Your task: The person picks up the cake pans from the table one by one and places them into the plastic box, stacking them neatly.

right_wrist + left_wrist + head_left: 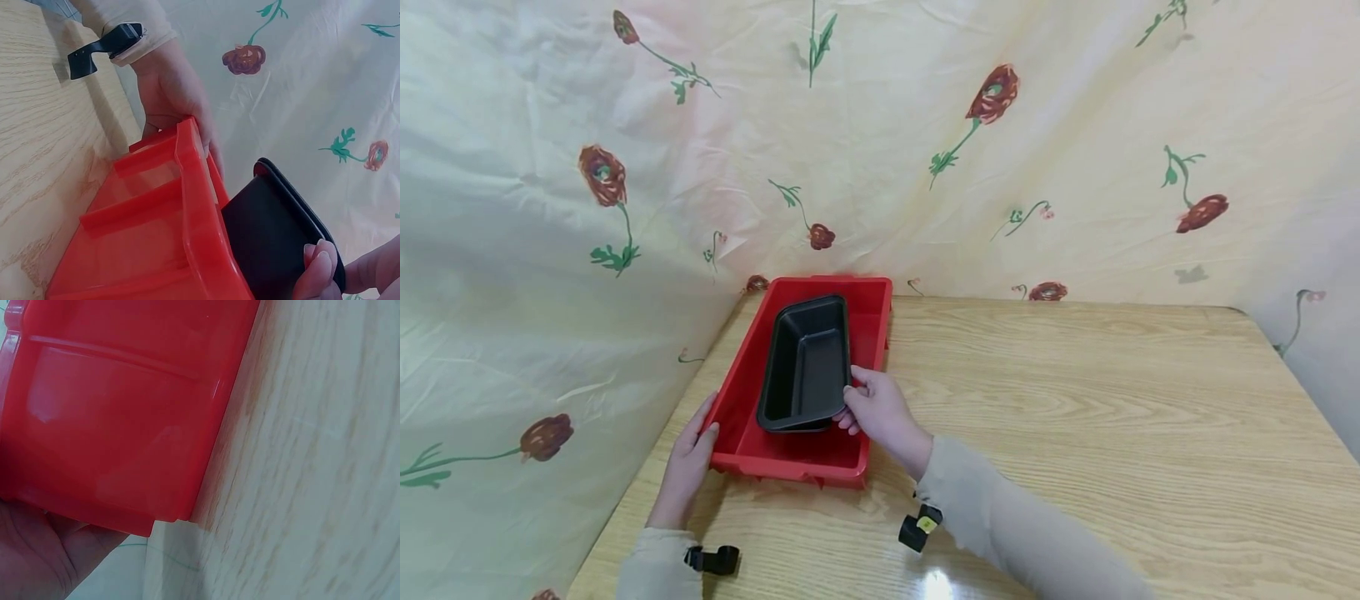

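Note:
A black loaf pan (822,367) is tilted inside a red plastic tray (786,468), its near end raised over the tray floor. My right hand (883,414) pinches the pan's near right corner, thumb on the rim and fingers underneath. In the right wrist view, those fingertips (320,269) press against the outside of the dark pan (262,231). My left hand (691,454) grips the tray's near left edge. The left wrist view has that hand (44,550) at the corner of the red wall (112,425), fingers partly hidden behind it.
The tray sits at the left of a wooden table (1075,400), whose surface stretches away to the right. A floral cloth (887,150) hangs along the back and left sides. Black camera mounts (713,560) are strapped to both wrists.

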Action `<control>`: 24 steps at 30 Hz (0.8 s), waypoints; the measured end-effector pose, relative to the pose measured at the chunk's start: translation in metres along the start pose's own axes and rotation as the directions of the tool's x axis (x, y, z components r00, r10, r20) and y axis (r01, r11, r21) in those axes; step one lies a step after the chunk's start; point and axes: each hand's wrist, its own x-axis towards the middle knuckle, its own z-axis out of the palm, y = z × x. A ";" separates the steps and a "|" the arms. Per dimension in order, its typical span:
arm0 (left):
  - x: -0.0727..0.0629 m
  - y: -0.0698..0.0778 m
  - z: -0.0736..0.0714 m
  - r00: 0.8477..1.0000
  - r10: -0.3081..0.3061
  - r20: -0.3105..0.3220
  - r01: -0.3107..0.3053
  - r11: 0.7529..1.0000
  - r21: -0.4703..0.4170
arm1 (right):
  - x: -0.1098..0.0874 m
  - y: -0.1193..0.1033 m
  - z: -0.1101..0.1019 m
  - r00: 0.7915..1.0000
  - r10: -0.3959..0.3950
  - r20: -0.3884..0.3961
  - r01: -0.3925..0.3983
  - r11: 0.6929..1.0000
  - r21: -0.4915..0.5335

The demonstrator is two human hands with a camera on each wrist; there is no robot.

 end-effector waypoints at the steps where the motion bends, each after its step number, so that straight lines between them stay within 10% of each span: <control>1: 0.000 0.000 0.000 1.000 0.001 0.001 -0.001 1.000 -0.003 | 0.000 0.000 0.001 1.000 -0.002 -0.004 0.002 1.000 0.003; 24: 0.002 -0.002 0.000 0.999 -0.038 -0.007 0.038 0.999 0.006 | 0.013 0.007 0.010 0.999 0.038 -0.039 -0.039 0.999 -0.017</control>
